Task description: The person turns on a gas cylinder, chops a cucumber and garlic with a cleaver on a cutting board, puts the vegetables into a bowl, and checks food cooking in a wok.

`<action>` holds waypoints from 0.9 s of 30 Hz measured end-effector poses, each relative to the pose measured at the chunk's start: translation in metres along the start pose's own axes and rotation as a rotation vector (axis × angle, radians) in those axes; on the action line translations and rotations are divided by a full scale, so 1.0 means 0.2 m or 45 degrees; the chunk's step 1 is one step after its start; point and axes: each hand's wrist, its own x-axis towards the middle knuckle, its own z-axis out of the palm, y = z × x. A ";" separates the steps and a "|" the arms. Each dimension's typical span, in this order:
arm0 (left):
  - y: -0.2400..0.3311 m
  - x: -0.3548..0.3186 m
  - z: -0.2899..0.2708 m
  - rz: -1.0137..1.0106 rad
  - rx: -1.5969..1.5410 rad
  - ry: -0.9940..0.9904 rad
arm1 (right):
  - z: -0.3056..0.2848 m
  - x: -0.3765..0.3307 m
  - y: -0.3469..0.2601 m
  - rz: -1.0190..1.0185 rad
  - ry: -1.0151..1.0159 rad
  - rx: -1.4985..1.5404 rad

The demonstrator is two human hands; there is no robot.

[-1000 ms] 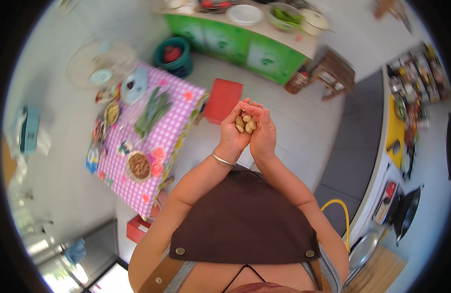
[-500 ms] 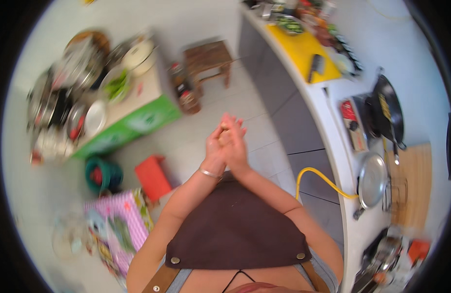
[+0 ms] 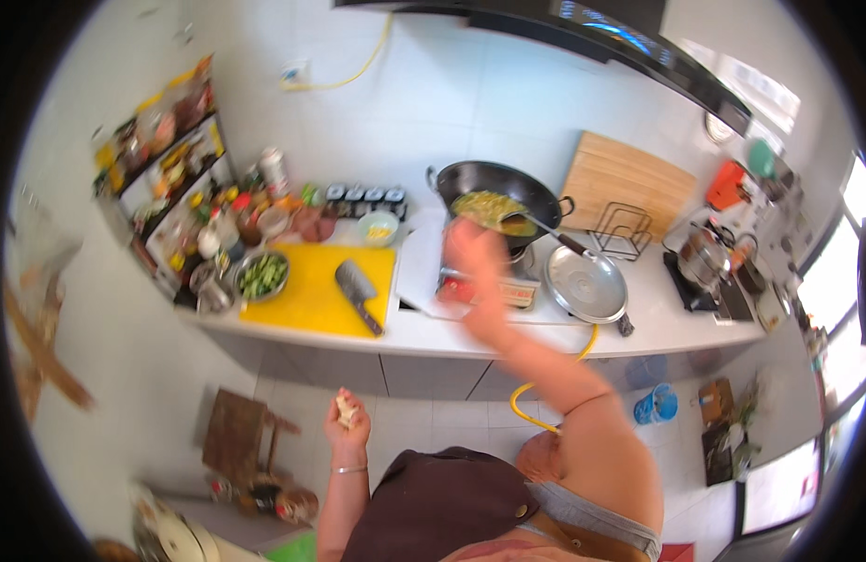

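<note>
My left hand (image 3: 348, 426) is below the counter's front edge, its fingers curled round a pale, lumpy piece (image 3: 346, 409) whose kind I cannot make out. Stretched out over the counter, my right hand (image 3: 475, 258) is smeared by motion, so its fingers do not show clearly. It appears in front of the black wok (image 3: 466, 178), which stands on a gas stove (image 3: 515, 295). Yellowish-green food (image 3: 484, 206) lies in the wok. A long-handled spatula (image 3: 551, 229) leans in the food, its dark handle pointing right.
Left of the stove, a cleaver (image 3: 358, 292) and a bowl of chopped greens (image 3: 262, 275) are on a yellow cutting board (image 3: 306, 314). A silver lid (image 3: 585, 281) is at the right, before a wooden board (image 3: 629, 178). Overhead hangs a black range hood (image 3: 583, 37); a stool (image 3: 234, 433) stands behind.
I have turned from the floor area to face the counter and stove. My hands, pressed together before, are now apart; the right one has reached out towards the wok.
</note>
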 end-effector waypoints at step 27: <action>0.52 1.03 0.52 -0.136 0.704 0.295 | -2.03 1.14 0.93 -0.277 1.718 -1.803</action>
